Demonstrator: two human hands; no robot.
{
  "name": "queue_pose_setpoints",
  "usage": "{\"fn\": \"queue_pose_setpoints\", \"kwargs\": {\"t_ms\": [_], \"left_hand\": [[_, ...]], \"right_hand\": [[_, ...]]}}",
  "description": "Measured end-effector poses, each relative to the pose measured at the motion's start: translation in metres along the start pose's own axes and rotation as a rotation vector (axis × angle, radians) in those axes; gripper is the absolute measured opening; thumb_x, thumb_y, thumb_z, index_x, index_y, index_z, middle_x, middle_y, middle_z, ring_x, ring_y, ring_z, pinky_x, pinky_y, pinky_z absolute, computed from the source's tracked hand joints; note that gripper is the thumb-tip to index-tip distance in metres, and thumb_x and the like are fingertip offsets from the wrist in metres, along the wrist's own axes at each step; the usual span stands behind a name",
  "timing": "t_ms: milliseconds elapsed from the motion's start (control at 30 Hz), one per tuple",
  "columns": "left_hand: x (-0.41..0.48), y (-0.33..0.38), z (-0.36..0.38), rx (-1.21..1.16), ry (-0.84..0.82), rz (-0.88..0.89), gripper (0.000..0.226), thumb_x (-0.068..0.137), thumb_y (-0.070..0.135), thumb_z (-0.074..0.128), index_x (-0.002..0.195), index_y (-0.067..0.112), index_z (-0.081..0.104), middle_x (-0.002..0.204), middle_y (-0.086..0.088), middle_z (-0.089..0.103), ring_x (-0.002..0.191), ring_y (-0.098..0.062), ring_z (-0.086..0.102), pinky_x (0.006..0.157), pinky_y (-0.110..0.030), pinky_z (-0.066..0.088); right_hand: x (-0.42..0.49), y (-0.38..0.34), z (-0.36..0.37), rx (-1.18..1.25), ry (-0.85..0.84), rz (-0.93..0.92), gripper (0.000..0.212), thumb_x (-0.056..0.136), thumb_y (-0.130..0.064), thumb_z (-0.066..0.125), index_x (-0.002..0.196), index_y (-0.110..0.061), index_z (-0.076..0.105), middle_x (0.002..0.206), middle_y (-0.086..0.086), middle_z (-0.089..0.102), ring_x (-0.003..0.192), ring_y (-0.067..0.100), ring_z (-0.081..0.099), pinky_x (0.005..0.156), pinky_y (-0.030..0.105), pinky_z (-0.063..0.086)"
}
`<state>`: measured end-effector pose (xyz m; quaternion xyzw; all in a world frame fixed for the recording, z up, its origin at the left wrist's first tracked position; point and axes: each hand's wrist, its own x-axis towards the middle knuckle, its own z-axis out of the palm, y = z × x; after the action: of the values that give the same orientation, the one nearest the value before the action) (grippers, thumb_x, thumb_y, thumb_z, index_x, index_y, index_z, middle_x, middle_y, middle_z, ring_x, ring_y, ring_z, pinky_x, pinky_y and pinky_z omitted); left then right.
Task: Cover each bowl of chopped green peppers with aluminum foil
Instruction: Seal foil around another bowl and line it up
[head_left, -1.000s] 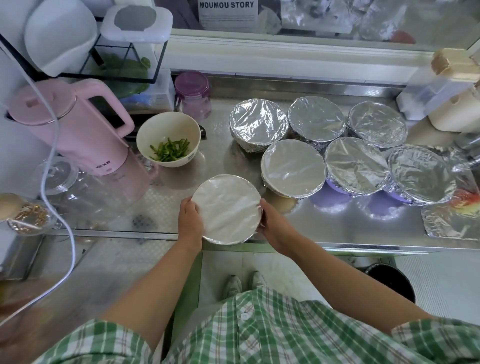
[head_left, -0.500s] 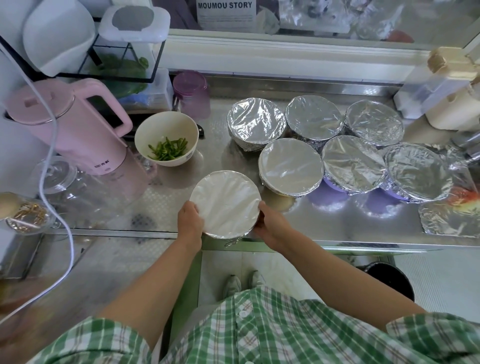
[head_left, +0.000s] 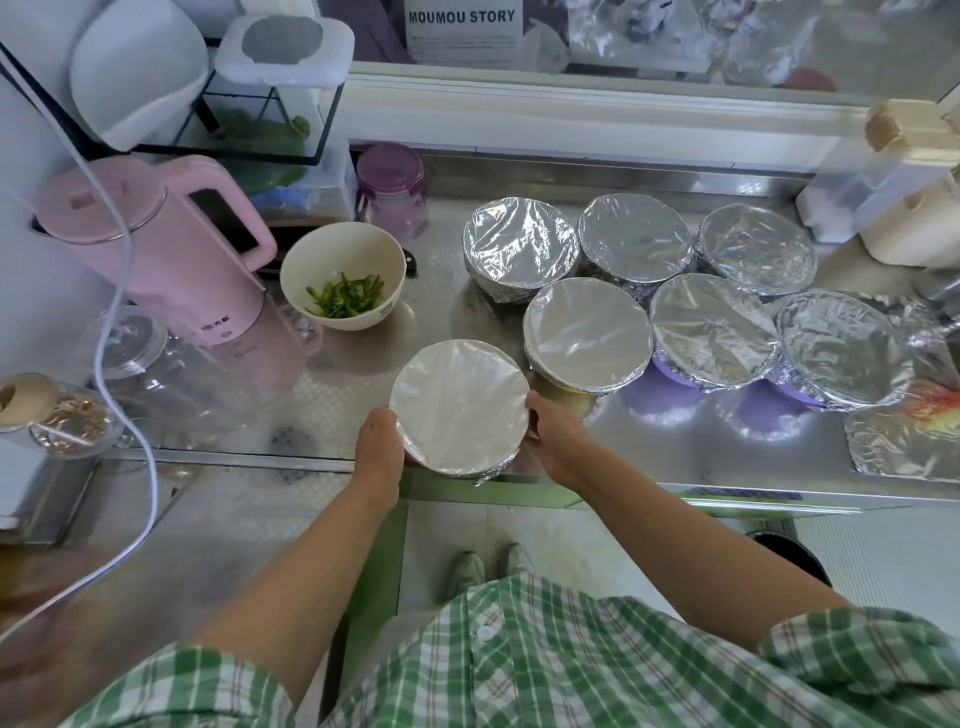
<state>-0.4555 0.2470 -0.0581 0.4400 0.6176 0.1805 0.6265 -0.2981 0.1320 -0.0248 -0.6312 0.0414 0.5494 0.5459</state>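
A foil-covered bowl (head_left: 460, 405) sits at the front edge of the steel counter (head_left: 675, 447). My left hand (head_left: 379, 447) cups its left side and my right hand (head_left: 553, 439) cups its right side, fingers curled down round the foil rim. Behind it to the left stands an uncovered cream bowl (head_left: 343, 283) with chopped green peppers inside. Several bowls with foil tops (head_left: 587, 332) are grouped to the right and back. A loose foil sheet (head_left: 904, 441) lies at the far right.
A pink kettle (head_left: 156, 249) stands at the left with a white cable (head_left: 124, 312) hanging across it. A purple-lidded jar (head_left: 392, 189) stands behind the open bowl. Glass lids and a jar crowd the left front. White containers (head_left: 904, 197) stand at the back right.
The covered bowl and both hands have shifted slightly away from the counter's front edge and a little left; the grip on the bowl's sides is the same.
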Motion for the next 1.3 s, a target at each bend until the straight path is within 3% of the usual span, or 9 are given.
{"fn": "queue_pose_setpoints", "kwargs": {"t_ms": [100, 267, 367, 567, 767, 1033, 1133, 1233, 1300], "left_hand": [[0.003, 0.005, -0.003, -0.009, -0.062, 0.016, 0.040, 0.087, 0.026, 0.035, 0.116, 0.016, 0.059, 0.113, 0.000, 0.065, 0.103, -0.021, 0.060, 0.090, -0.038, 0.051], [0.004, 0.006, 0.001, 0.058, 0.014, 0.021, 0.018, 0.088, 0.013, 0.036, 0.071, 0.015, 0.041, 0.083, -0.011, 0.048, 0.081, -0.024, 0.045, 0.071, -0.037, 0.038], [0.007, 0.007, -0.006, 0.121, 0.080, 0.093, 0.028, 0.094, 0.011, 0.031, 0.067, 0.014, 0.037, 0.067, -0.008, 0.038, 0.071, -0.022, 0.042, 0.063, -0.032, 0.035], [0.006, 0.015, -0.022, 0.112, 0.095, 0.118, 0.035, 0.097, 0.010, 0.031, 0.063, 0.012, 0.038, 0.050, -0.007, 0.034, 0.030, -0.009, 0.034, 0.034, -0.019, 0.031], [0.005, 0.013, -0.018, 0.088, 0.129, 0.134, 0.029, 0.098, 0.012, 0.031, 0.070, 0.017, 0.033, 0.066, -0.004, 0.033, 0.063, -0.017, 0.034, 0.053, -0.030, 0.028], [0.002, 0.014, -0.012, 0.071, 0.108, 0.133, 0.028, 0.099, 0.013, 0.031, 0.071, 0.017, 0.034, 0.071, -0.003, 0.037, 0.069, -0.018, 0.035, 0.058, -0.032, 0.030], [0.002, 0.018, -0.013, 0.075, 0.112, 0.124, 0.030, 0.099, 0.012, 0.032, 0.069, 0.017, 0.032, 0.067, -0.003, 0.033, 0.063, -0.017, 0.032, 0.056, -0.031, 0.027], [0.001, 0.014, -0.013, 0.010, 0.178, 0.054, 0.028, 0.094, 0.008, 0.031, 0.068, 0.015, 0.035, 0.062, -0.005, 0.033, 0.053, -0.019, 0.033, 0.043, -0.025, 0.028], [-0.003, 0.010, -0.010, -0.072, 0.208, 0.033, 0.025, 0.091, 0.005, 0.029, 0.071, 0.013, 0.042, 0.064, -0.005, 0.038, 0.054, -0.021, 0.037, 0.045, -0.025, 0.033]], "right_hand": [[0.009, -0.006, -0.001, -0.071, 0.049, -0.108, 0.028, 0.096, -0.005, 0.035, 0.106, -0.006, 0.061, 0.087, 0.009, 0.063, 0.074, 0.018, 0.064, 0.062, 0.026, 0.054], [0.015, 0.001, 0.002, -0.161, 0.079, -0.212, 0.032, 0.096, -0.002, 0.041, 0.095, -0.015, 0.070, 0.096, 0.006, 0.068, 0.092, 0.021, 0.061, 0.087, 0.033, 0.051], [0.010, 0.005, 0.008, -0.186, 0.009, -0.201, 0.031, 0.097, 0.003, 0.039, 0.106, -0.011, 0.066, 0.097, 0.006, 0.069, 0.089, 0.018, 0.063, 0.076, 0.023, 0.053], [0.009, -0.002, 0.025, -0.398, -0.046, -0.300, 0.042, 0.099, -0.011, 0.045, 0.141, -0.018, 0.049, 0.133, -0.012, 0.051, 0.126, 0.012, 0.049, 0.110, 0.029, 0.036], [0.016, -0.006, 0.030, -0.462, -0.074, -0.350, 0.043, 0.094, -0.004, 0.041, 0.125, -0.020, 0.064, 0.122, -0.003, 0.066, 0.118, 0.017, 0.058, 0.105, 0.036, 0.045], [0.018, -0.011, 0.031, -0.421, -0.163, -0.249, 0.031, 0.100, -0.005, 0.038, 0.111, -0.021, 0.062, 0.106, 0.002, 0.065, 0.099, 0.016, 0.058, 0.084, 0.021, 0.046], [0.021, -0.008, 0.024, -0.417, -0.195, -0.230, 0.031, 0.104, -0.014, 0.038, 0.131, -0.014, 0.054, 0.125, 0.006, 0.060, 0.113, 0.016, 0.055, 0.097, 0.024, 0.044], [0.018, 0.001, 0.021, -0.424, 0.036, -0.240, 0.050, 0.099, -0.031, 0.044, 0.146, -0.016, 0.041, 0.144, -0.001, 0.047, 0.133, 0.016, 0.043, 0.115, 0.037, 0.032], [0.018, 0.016, 0.015, -0.357, 0.153, -0.233, 0.044, 0.091, -0.038, 0.045, 0.130, -0.019, 0.054, 0.125, 0.001, 0.058, 0.117, 0.019, 0.053, 0.107, 0.034, 0.039]]}}
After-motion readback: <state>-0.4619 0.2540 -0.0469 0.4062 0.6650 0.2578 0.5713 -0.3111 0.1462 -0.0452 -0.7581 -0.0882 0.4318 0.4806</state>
